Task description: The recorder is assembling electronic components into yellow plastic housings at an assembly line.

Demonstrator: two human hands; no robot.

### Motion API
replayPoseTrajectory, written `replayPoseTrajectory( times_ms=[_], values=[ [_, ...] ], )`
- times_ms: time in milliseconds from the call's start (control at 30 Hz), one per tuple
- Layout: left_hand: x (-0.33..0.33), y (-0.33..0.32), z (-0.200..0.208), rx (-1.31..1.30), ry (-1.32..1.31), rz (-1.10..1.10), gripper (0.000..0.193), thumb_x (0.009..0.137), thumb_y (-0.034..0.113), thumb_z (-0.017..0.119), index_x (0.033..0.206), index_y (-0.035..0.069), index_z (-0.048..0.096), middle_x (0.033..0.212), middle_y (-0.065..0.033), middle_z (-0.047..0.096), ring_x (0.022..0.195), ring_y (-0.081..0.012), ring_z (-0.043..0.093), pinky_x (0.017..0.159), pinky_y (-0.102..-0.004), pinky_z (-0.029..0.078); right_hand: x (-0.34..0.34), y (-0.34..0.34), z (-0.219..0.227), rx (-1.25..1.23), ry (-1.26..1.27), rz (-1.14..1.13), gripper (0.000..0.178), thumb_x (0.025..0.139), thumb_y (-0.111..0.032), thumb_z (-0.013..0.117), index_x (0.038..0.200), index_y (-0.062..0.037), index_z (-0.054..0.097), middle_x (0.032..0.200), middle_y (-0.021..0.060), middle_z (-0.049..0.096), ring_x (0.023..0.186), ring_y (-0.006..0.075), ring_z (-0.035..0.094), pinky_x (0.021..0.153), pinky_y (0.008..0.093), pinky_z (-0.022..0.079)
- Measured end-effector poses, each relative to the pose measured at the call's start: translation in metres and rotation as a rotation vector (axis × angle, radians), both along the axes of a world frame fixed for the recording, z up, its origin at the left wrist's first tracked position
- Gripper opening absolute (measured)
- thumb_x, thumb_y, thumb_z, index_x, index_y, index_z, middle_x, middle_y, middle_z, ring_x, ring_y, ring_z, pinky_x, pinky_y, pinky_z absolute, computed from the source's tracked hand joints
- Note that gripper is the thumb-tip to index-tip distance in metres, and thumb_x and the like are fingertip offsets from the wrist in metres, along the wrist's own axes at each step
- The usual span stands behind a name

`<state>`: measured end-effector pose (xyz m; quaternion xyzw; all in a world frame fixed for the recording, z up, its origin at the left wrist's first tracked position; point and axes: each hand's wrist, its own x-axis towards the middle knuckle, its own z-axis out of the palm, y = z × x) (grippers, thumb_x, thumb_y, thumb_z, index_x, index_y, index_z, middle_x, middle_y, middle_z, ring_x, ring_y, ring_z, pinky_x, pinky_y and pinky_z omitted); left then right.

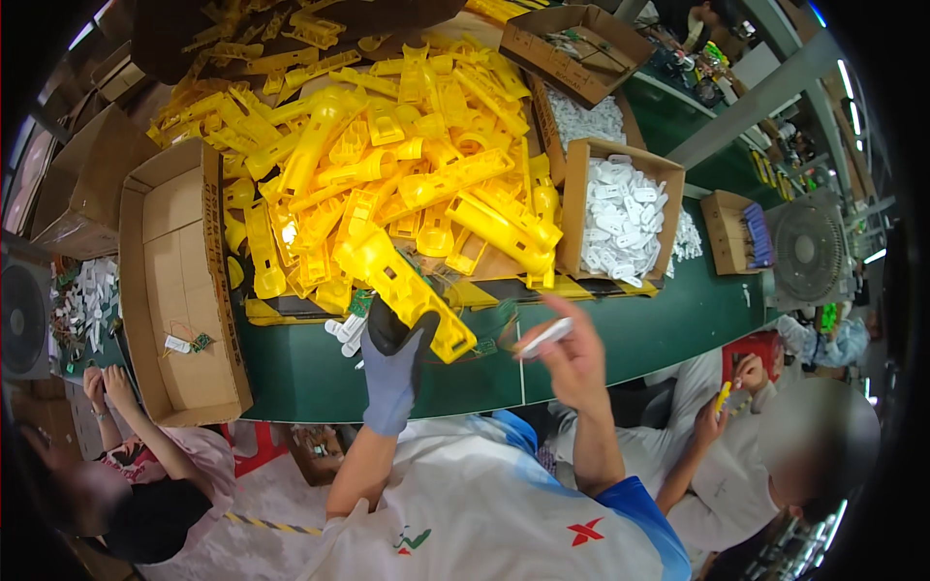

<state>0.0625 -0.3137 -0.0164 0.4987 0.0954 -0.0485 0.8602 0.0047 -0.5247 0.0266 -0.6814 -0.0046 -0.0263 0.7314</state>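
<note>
My left hand (391, 363), in a grey glove with dark fingers, is closed around a long yellow plastic housing (402, 290) with cut-outs, held tilted over the bench's near edge. To its right, my bare right hand (578, 363) pinches a small white plastic piece (546, 338). Thin wires seem to run between the white piece and the housing, but they are blurred. Beside the gloved hand, several white pieces (345, 332) and a green circuit board (362, 303) lie on the bench. Beyond both hands rises a large heap of yellow housings (387, 145).
An open carton (184, 281) at left holds a white piece with a small board. Another box (573, 221) at right is full of white parts. The green bench (465, 392) runs sideways. Co-workers sit on both sides; one's hand (712, 416) holds a yellow item.
</note>
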Motion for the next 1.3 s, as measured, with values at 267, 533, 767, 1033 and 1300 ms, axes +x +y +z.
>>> replayPoseTrajectory(
  times_ms=[267,533,767,1033,1300],
  values=[
    [0.008,-0.028,-0.003,0.428,-0.229,0.113,0.042,0.074,0.003,0.079,0.108,0.000,0.054,0.098,-0.0096,0.061,0.083,-0.0153,0.059,0.072,-0.0282,0.050,0.020,0.014,-0.007,-0.097,0.139,0.206,0.041,0.092,-0.006,0.064,0.131,-0.0002,0.050,0.090,0.0052,0.066,0.078,0.0097,0.062,0.073,0.0247,0.051],
    [0.003,-0.033,-0.008,0.184,-0.122,0.153,0.046,0.075,-0.004,0.074,0.113,0.001,0.051,0.102,-0.0087,0.061,0.086,-0.0152,0.062,0.072,-0.0270,0.052,0.024,0.010,-0.016,-0.096,0.235,0.091,0.027,0.090,-0.009,0.069,0.114,0.0021,0.062,0.077,0.0046,0.069,0.067,0.0063,0.061,0.060,0.0228,0.048],
    [0.007,-0.020,-0.035,0.467,-0.345,-0.015,0.059,0.074,-0.009,0.072,0.127,0.005,0.048,0.111,-0.0097,0.063,0.105,-0.0220,0.060,0.085,-0.0313,0.051,0.020,0.025,0.003,-0.313,0.212,-0.169,0.037,0.084,-0.007,0.071,0.119,-0.0007,0.061,0.068,0.0071,0.067,0.058,0.0091,0.063,0.053,0.0243,0.047],
    [0.009,-0.029,-0.014,0.252,-0.190,0.060,0.025,0.093,0.005,0.059,0.117,-0.002,0.056,0.110,-0.0076,0.061,0.100,-0.0155,0.057,0.089,-0.0298,0.047,0.026,0.026,-0.001,-0.511,0.061,-0.179,0.038,0.081,-0.010,0.069,0.118,-0.0029,0.063,0.063,0.0092,0.064,0.053,0.0168,0.063,0.050,0.0288,0.046],
    [0.001,-0.040,-0.005,0.141,-0.284,0.187,0.023,0.095,0.011,0.062,0.115,0.001,0.056,0.110,-0.0080,0.061,0.102,-0.0180,0.059,0.089,-0.0331,0.048,0.039,0.025,0.001,-0.217,0.108,-0.155,0.039,0.082,-0.014,0.074,0.118,0.0000,0.065,0.075,0.0104,0.069,0.060,0.0155,0.065,0.057,0.0283,0.049]
  ],
)
